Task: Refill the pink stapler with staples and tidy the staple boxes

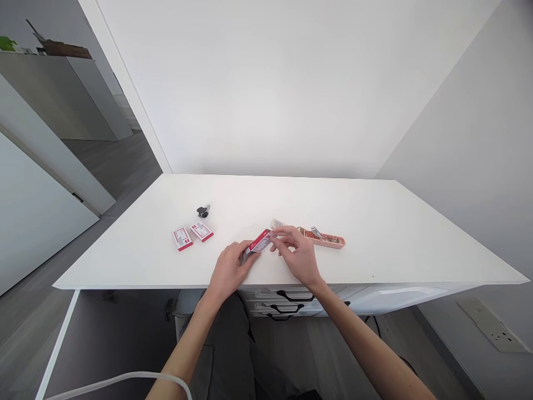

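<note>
A small red-and-white box (261, 241) is held tilted just above the white tabletop. My left hand (231, 269) grips its left end between thumb and fingers. At its right end, the thumb and fingertips of my right hand (296, 253) pinch the box; whether a flap is between them I cannot make out. Behind my right hand lies a pink tray (342, 243) of small metal pieces, with a silver clip-like piece (316, 232) on it. A small pale printed item (276, 223) is partly covered by my right fingers.
Two similar red-and-white boxes, a left one (182, 238) and a right one (202, 231), lie on the white tabletop (375, 222) at the left. Behind them is a small black object with a metal part (203, 211). Drawers with black handles (295, 297) sit below the front edge. A white cable (125, 376) crosses the lower left.
</note>
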A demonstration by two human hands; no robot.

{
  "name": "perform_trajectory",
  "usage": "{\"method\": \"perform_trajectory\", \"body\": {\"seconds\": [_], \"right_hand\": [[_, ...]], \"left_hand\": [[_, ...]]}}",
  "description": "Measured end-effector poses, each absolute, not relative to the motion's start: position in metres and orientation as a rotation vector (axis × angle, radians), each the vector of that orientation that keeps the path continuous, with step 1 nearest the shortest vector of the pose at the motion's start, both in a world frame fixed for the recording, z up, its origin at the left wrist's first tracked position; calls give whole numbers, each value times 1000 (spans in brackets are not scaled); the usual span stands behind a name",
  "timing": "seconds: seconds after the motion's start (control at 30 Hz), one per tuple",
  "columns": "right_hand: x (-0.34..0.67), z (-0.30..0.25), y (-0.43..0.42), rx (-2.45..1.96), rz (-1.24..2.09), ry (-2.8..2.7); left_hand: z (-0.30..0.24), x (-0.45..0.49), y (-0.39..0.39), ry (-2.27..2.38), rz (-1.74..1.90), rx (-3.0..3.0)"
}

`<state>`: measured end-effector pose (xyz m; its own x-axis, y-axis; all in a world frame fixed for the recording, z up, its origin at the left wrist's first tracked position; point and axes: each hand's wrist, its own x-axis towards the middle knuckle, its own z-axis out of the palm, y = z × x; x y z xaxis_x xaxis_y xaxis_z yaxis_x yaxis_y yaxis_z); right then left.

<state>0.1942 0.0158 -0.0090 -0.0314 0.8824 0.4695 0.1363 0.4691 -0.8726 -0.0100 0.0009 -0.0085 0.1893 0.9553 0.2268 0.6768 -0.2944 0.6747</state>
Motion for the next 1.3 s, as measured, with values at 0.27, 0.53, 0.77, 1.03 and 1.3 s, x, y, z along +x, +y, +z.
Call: {"method": "perform_trajectory", "body": {"seconds": [0.27, 0.53, 0.77, 1.03, 1.3], "right_hand": [[196, -14, 15, -898, 701, -1491], [195, -23, 12, -874, 463, -1577], [195, -22, 13, -917, 497, -1540], [195, -23, 13, -939, 555, -1511], [196, -23, 15, -952, 562, -1499]], "left_hand": [[-10, -10, 1, 1528, 888, 2011], [-12, -11, 2, 1512, 884, 2042], [-10, -8, 1, 1536, 898, 2036], [-5, -6, -1, 1547, 895, 2043], [-7, -7, 0, 1540, 877, 2074]]}}
